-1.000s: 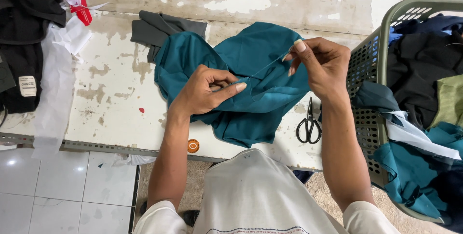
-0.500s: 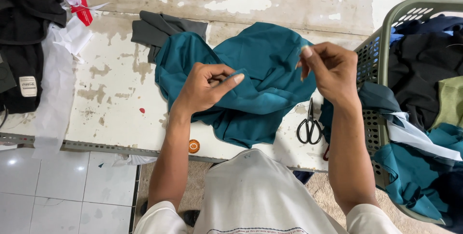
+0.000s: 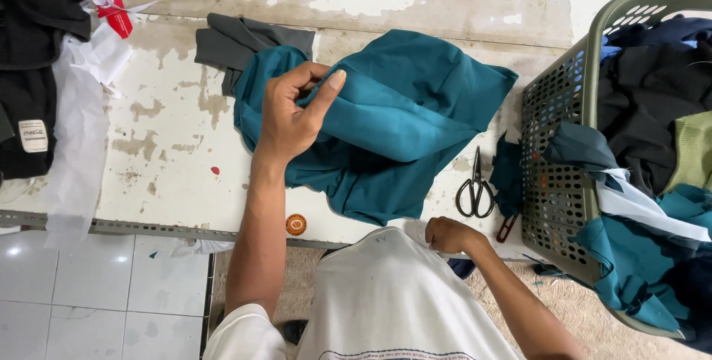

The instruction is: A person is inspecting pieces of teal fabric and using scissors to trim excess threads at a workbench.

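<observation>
Your left hand [image 3: 293,111] pinches one teal garment [image 3: 386,123], your right hand [image 3: 449,235] curls loosely empty near one pair of scissors [image 3: 475,188], and one basket [image 3: 564,137] is cut off right.

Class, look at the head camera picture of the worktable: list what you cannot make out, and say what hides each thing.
1. Right hand: its fingers curl under at the table edge, so whether the grip holds anything is hidden.
2. Grey cloth: largely covered by the teal garment.
3. Laundry basket: cut off by the right edge.
4. Black clothing: cut off by the left edge.
5. Left hand: its fingertips are tucked into the teal folds.
</observation>
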